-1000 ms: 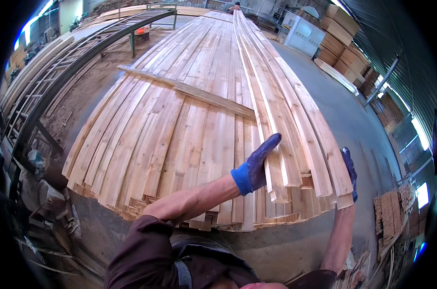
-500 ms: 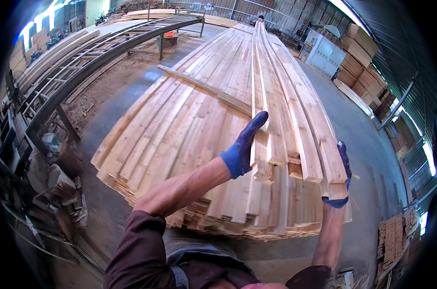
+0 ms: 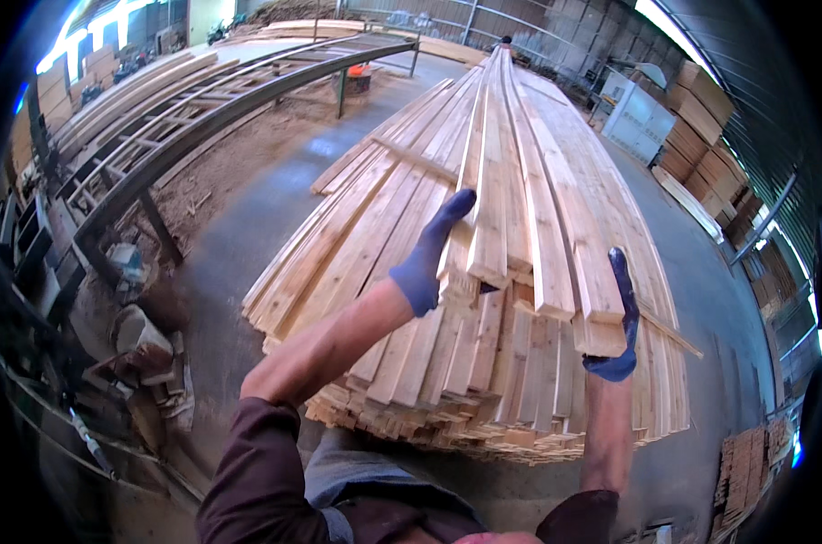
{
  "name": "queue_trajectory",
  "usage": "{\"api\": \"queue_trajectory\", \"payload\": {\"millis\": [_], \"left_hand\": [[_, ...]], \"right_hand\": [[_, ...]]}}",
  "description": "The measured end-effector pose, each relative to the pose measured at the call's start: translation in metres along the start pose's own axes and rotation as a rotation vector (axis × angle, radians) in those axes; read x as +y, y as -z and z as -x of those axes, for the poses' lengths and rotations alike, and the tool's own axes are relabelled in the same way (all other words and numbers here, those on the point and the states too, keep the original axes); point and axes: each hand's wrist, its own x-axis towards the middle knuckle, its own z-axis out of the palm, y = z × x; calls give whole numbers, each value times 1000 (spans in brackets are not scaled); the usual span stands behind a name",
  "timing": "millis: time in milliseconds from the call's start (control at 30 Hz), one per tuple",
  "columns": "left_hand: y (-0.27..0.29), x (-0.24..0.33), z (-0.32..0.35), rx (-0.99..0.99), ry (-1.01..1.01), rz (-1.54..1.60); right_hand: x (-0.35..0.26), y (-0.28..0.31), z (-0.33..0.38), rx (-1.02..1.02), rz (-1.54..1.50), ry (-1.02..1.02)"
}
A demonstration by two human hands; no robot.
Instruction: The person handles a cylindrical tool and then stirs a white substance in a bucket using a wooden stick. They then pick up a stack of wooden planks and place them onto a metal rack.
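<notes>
Both my hands wear blue gloves and clamp a bundle of long pale wooden boards (image 3: 529, 245) from either side at its near end. My left hand (image 3: 434, 257) presses flat against the bundle's left side. My right hand (image 3: 621, 319) cups the right side and lower corner. The bundle is raised above a large stack of planks (image 3: 402, 363) that runs away from me across the floor. One thin batten (image 3: 411, 157) lies crosswise on the stack further back.
A long metal roller frame (image 3: 203, 118) stands at the left with sawdust beneath. Machine parts and clutter (image 3: 130, 335) sit at lower left. Stacked timber piles (image 3: 710, 127) and a white cabinet (image 3: 636, 118) line the right wall. Grey concrete floor (image 3: 728, 308) lies to the right.
The near ends of the boards have come up and closer to me between both hands. My view has shifted right along the stack, and my right hand has risen.
</notes>
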Motion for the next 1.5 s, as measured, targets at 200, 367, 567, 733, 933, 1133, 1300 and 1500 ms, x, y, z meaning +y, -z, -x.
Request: {"api": "queue_trajectory", "payload": {"millis": [200, 367, 567, 733, 933, 1133, 1300, 1500], "left_hand": [[35, 77, 57, 29, -77, 5], [56, 143, 107, 116, -91, -102], [83, 221, 144, 175, -121, -147], [134, 287, 170, 87, -34, 0], [200, 374, 225, 47, -55, 100], [303, 455, 300, 149, 34, 164], [375, 498, 356, 323, 42, 221], [466, 555, 415, 567, 67, 40]], "right_hand": [[-8, -107, -32, -57, -17, 52], [3, -192, -39, -53, -280, -7], [1, -290, -71, 17, -363, -147], [22, -362, -96, -154, -100, 43], [61, -478, -111, -100, 131, 40], [98, -628, -117, 134, 104, -307], [126, -759, -122, 361, -107, -547], [264, -844, -69, 420, -735, -826]]}}
